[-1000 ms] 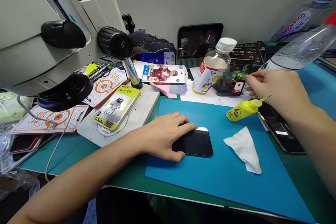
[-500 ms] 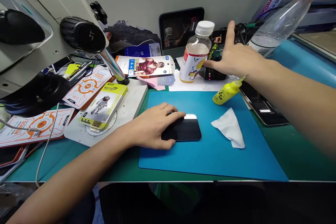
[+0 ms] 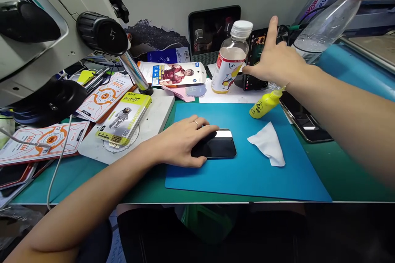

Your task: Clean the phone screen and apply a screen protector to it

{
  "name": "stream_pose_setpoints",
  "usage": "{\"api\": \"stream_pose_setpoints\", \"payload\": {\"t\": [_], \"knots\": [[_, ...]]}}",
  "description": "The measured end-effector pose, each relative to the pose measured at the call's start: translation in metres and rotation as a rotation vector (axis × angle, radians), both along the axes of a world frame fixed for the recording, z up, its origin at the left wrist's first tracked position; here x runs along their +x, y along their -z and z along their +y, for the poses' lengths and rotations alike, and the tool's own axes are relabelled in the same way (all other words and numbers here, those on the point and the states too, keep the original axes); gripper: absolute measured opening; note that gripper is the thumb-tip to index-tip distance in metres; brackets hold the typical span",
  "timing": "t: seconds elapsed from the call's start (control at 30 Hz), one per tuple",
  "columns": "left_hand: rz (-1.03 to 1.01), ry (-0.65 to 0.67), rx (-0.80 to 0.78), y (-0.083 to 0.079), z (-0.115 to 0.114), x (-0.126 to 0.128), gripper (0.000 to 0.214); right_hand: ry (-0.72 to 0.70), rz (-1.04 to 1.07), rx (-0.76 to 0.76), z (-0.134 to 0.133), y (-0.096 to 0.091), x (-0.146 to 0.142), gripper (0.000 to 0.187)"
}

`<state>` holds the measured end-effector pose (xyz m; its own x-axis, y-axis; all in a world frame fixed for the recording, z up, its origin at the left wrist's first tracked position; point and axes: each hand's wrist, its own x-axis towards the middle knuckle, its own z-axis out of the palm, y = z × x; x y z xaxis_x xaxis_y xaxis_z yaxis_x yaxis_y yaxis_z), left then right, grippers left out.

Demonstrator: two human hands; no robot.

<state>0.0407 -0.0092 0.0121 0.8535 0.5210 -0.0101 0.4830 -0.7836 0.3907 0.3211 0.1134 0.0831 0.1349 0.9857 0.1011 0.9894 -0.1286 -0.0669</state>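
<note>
My left hand (image 3: 182, 141) spans a dark smartphone (image 3: 220, 146) that lies flat on the blue mat (image 3: 222, 183), thumb at its near edge and fingers at its far edge. Farther off, my right hand (image 3: 279, 63) is raised with thumb and index finger spread apart, in front of an upright phone (image 3: 256, 49) with a lit screen. The thumb tip is close to a white-capped bottle (image 3: 230, 63); whether they touch I cannot tell. Below that hand stands a tilted yellow squeeze bottle (image 3: 263, 104). A white cloth (image 3: 268, 144) lies crumpled on the mat.
A microscope stand (image 3: 101, 35) looms at the left over a yellow battery pack (image 3: 125, 119) and orange-white screen boxes (image 3: 52, 139). Right of the mat lies another phone (image 3: 304, 119). Behind it leans a red-capped clear bottle (image 3: 330, 24). A dark tablet-like device (image 3: 212, 28) rests against the wall.
The whole scene has shifted slightly upward in view. My left hand stays on the smartphone, and my right hand keeps nearly the same pose by the upright phone.
</note>
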Motion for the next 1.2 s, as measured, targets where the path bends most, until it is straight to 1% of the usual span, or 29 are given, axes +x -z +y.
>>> {"api": "stream_pose_setpoints", "payload": {"t": [0.17, 0.27, 0.33, 0.47, 0.6, 0.63, 0.73, 0.8, 0.83, 0.87, 0.9, 0.93, 0.97, 1.03, 1.1, 1.17, 1.2], "knots": [[0.009, -0.002, -0.004, -0.001, 0.001, 0.0, 0.079, -0.04, -0.049, 0.058, -0.008, -0.018, 0.011, 0.146], [0.016, -0.004, -0.015, -0.001, 0.0, 0.0, 0.08, -0.108, -0.095, 0.104, -0.012, -0.019, 0.024, 0.147], [0.015, -0.004, -0.018, -0.001, 0.0, 0.0, 0.08, -0.152, -0.134, 0.118, -0.015, -0.016, 0.032, 0.146], [0.009, -0.006, -0.01, -0.001, 0.001, 0.001, 0.081, -0.218, -0.239, 0.082, -0.022, -0.006, 0.041, 0.145], [0.01, -0.001, -0.012, -0.001, 0.002, 0.002, 0.082, -0.236, -0.284, 0.04, -0.023, 0.004, 0.044, 0.13], [0.013, -0.003, -0.013, -0.001, 0.001, 0.002, 0.082, -0.237, -0.289, 0.03, -0.022, 0.006, 0.045, 0.129], [-0.001, -0.018, -0.043, -0.001, -0.004, 0.0, 0.084, -0.246, -0.308, 0.008, -0.021, 0.013, 0.047, 0.133], [-0.081, -0.087, -0.094, -0.005, -0.004, -0.001, 0.09, -0.268, -0.33, 0.009, -0.022, 0.016, 0.048, 0.132], [-0.148, -0.157, -0.11, -0.009, -0.001, -0.001, 0.093, -0.283, -0.342, 0.012, -0.022, 0.018, 0.049, 0.131], [-0.228, -0.244, -0.109, -0.014, 0.005, -0.001, 0.095, -0.3, -0.353, 0.015, -0.023, 0.02, 0.049, 0.129], [-0.313, -0.344, -0.086, -0.02, 0.015, 0.001, 0.093, -0.317, -0.363, 0.02, -0.024, 0.021, 0.049, 0.127], [-0.387, -0.429, -0.037, -0.025, 0.028, 0.005, 0.092, -0.331, -0.372, 0.022, -0.026, 0.022, 0.048, 0.125], [-0.451, -0.473, 0.025, -0.03, 0.045, 0.01, 0.096, -0.343, -0.378, 0.025, -0.027, 0.023, 0.048, 0.122], [-0.564, -0.486, 0.11, -0.035, 0.085, 0.026, 0.102, -0.356, -0.383, 0.026, -0.029, 0.025, 0.045, 0.109], [-0.618, -0.492, 0.142, -0.033, 0.126, 0.047, 0.111, -0.363, -0.379, 0.023, -0.03, 0.026, 0.041, 0.088], [-0.592, -0.511, 0.102, -0.025, 0.156, 0.067, 0.116, -0.375, -0.368, 0.022, -0.032, 0.027, 0.038, 0.068], [-0.586, -0.513, 0.071, -0.021, 0.166, 0.075, 0.112, -0.385, -0.36, 0.024, -0.033, 0.027, 0.037, 0.063]]}}
